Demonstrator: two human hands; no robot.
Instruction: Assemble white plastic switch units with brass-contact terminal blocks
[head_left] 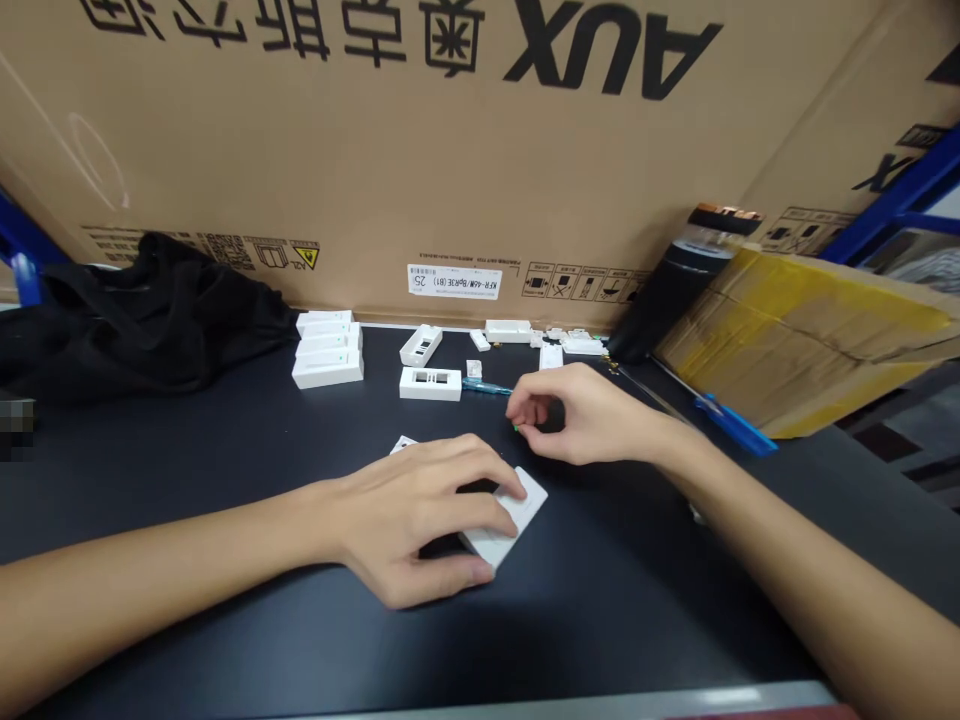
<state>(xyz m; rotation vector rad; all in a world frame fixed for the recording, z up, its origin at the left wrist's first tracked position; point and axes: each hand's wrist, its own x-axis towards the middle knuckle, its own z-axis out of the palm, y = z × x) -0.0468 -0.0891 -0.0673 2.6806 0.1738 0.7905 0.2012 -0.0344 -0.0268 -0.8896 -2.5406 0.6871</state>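
Observation:
My left hand (409, 510) is bent over a flat white plastic piece (531, 498) on the dark tabletop. Its fingertips rest on top and the thumb presses the near edge, so much of the piece is hidden. Up and to the right, my right hand (581, 412) is held in a pinch. A tiny green bit (516, 428) shows at its fingertips; what it belongs to is too small to tell. Another white part (403, 443) peeks out behind my left hand. Beyond the hands lie a white slotted housing (430, 384) and a blue pen-like tool (486, 386).
White boxes (328, 368) are lined up at the left near a black cloth (142, 320). Several small white parts (585, 344) lie along a big cardboard box (360, 180). To the right are a black bottle (667, 290), a taped carton (810, 330) and a blue-handled tool (735, 424).

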